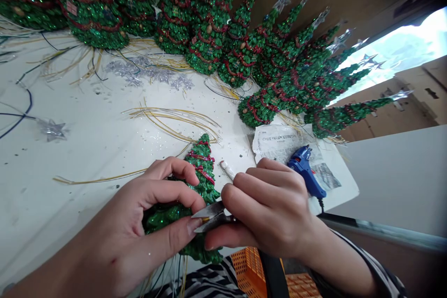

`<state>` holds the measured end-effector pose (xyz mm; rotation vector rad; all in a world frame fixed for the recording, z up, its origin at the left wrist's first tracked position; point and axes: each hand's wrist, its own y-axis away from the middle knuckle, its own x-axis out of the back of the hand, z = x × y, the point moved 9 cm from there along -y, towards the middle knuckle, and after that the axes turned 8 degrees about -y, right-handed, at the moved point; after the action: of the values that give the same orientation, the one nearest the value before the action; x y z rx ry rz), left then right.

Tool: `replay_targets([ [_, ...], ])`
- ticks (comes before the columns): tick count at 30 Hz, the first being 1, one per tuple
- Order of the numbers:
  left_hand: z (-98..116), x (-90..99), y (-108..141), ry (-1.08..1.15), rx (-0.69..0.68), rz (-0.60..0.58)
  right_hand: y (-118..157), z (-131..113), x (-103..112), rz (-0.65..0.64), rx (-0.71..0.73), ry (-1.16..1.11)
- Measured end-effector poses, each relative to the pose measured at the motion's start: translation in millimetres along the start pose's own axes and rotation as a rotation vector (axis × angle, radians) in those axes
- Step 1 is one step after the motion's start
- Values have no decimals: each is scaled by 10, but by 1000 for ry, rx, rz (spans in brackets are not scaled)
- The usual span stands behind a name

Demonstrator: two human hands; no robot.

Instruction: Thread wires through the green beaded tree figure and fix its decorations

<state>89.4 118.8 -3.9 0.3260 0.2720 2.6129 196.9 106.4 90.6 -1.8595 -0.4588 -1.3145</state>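
Room for a hand runs from the left hand (139, 214) over the white table (80, 158) at 9 o'clock, with thin yellow wires (174, 123) lying flat at 12. Standing Christmas trees (209, 28) block the way beyond them; a blue glue gun (305, 170) sits just past the right hand (268, 209) at 1 o'clock.

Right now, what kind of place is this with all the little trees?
Probably a craft workshop: rows of green glittery cone-shaped Christmas trees, a blue plastic glue gun, and a white worktable scattered with silver stars.
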Motion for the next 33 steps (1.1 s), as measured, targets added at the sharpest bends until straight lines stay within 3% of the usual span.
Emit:
replay_targets([
  [13,-20,-8,-20,32,58,-54,13,53,-37,87,1,-93],
  [25,-40,-18,-4,27,7,-51,48,58,-93,82,-25,-109],
  [33,-12,-41,-12,68,69,-72,53,44,-92,101,-17,-110],
])
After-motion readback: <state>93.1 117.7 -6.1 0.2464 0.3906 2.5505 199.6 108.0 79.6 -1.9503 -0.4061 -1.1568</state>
